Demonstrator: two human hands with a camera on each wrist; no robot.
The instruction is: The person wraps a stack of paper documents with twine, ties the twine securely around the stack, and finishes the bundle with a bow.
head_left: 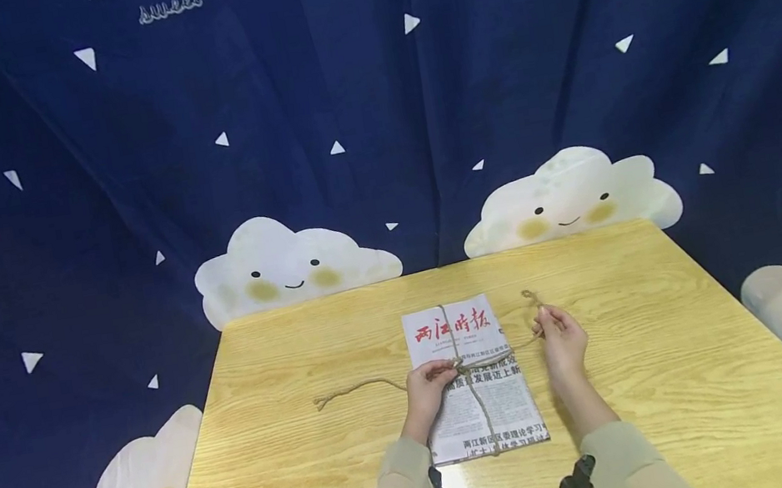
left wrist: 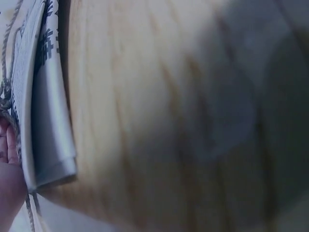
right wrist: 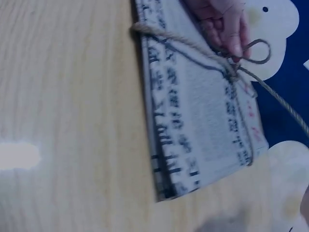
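A folded newspaper bundle (head_left: pixel 494 406) lies on the wooden table, with brown twine (head_left: pixel 487 415) running over it lengthwise and crosswise. At the crossing, my left hand (head_left: pixel 430 390) pinches the twine beside the knot, its wrist over the paper's left edge. In the right wrist view a small loop of twine (right wrist: pixel 268 50) sticks out by the left hand's fingertips (right wrist: pixel 235 46). Right of the bundle, my right hand (head_left: pixel 563 340) pinches the other length of twine, drawn out nearly straight from the knot. Its knotted tail (head_left: pixel 529 294) pokes up past the fingers.
A loose twine end (head_left: pixel 352 387) stretches left across the wooden table (head_left: pixel 280 463). Behind the table hangs a dark blue curtain (head_left: pixel 306 79) with white triangles and smiling clouds. Both wrists wear small black devices (head_left: pixel 577 484).
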